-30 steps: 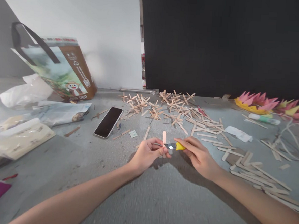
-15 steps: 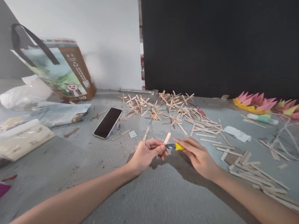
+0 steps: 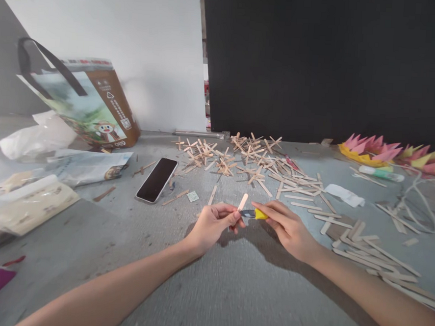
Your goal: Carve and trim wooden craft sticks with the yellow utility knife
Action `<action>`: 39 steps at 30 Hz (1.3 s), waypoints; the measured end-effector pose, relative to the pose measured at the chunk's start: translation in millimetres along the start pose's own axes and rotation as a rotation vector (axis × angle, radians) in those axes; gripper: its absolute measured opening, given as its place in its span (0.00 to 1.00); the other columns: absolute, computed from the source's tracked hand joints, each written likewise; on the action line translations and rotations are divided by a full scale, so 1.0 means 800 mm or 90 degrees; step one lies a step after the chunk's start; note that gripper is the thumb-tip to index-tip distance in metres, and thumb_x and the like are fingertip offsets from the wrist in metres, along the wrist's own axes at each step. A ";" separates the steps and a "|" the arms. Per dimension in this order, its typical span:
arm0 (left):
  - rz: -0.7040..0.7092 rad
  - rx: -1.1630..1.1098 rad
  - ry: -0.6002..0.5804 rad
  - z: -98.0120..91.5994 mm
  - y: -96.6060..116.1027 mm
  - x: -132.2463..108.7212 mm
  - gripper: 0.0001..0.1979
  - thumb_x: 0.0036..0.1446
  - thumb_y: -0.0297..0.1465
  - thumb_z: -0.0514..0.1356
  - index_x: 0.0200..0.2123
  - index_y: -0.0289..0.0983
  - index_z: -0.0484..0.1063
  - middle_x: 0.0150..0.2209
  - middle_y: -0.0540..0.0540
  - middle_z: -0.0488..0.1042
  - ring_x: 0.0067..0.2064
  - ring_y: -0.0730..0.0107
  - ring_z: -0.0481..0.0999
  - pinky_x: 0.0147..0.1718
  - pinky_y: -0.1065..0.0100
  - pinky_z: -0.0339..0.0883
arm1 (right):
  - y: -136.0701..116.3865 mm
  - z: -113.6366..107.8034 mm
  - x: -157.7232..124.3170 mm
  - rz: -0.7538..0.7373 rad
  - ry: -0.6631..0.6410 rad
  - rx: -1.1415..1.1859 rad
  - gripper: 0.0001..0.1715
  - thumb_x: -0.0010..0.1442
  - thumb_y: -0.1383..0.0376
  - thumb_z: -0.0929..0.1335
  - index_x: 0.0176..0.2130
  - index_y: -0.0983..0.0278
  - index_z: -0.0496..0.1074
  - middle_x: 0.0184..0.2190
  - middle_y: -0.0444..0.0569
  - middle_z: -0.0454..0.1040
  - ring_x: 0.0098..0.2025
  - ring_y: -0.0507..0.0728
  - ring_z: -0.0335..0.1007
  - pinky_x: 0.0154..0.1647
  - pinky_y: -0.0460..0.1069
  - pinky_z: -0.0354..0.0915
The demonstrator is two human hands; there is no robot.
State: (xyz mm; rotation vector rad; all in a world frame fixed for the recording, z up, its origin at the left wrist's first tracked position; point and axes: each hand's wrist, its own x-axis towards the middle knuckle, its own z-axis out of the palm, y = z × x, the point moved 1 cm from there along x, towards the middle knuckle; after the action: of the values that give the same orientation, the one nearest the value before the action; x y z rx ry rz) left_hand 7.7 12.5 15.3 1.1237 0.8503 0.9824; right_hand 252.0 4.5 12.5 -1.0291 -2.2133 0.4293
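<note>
My left hand [image 3: 213,225] pinches a pale wooden craft stick [image 3: 242,201] that points up and a little to the right. Close on its right, my right hand [image 3: 287,226] grips a small yellow-handled cutter [image 3: 255,214], and its blade lies against the stick just above my left fingertips. Both hands hover low over the grey floor [image 3: 231,292]. Beyond them lies a heap of crossed stick pieces [image 3: 240,154], and loose flat sticks [image 3: 367,246] are scattered at the right.
A black phone [image 3: 156,179] lies face up left of the hands. A tilted paper bag [image 3: 84,101] and plastic wrappers [image 3: 27,200] fill the left side. Pink and yellow paper flowers [image 3: 387,151], a glue tube [image 3: 381,172] and a cord [image 3: 417,205] lie at the right, under a black panel [image 3: 319,66].
The stick in my left hand has tilted from upright to leaning right. Both hands stayed in almost the same place with the cutter against the stick.
</note>
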 end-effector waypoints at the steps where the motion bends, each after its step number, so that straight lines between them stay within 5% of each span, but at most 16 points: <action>1: 0.002 -0.001 -0.001 0.000 0.000 0.000 0.20 0.54 0.46 0.72 0.34 0.34 0.78 0.29 0.43 0.82 0.27 0.72 0.75 0.31 0.68 0.70 | 0.000 0.000 0.000 -0.001 0.002 0.001 0.30 0.76 0.66 0.59 0.71 0.46 0.61 0.47 0.50 0.76 0.48 0.59 0.73 0.51 0.56 0.71; 39: 0.033 0.043 -0.037 -0.001 -0.001 -0.006 0.18 0.58 0.44 0.70 0.33 0.33 0.79 0.29 0.44 0.81 0.27 0.75 0.72 0.31 0.72 0.66 | 0.000 0.005 -0.003 -0.024 -0.007 0.008 0.36 0.69 0.76 0.59 0.68 0.51 0.66 0.45 0.51 0.74 0.47 0.58 0.73 0.50 0.53 0.72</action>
State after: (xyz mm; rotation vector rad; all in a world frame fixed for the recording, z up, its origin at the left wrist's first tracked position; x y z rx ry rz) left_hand 5.1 8.3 14.8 1.2315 0.8161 0.9652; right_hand 250.0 2.4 8.4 -0.9798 -2.2340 0.4322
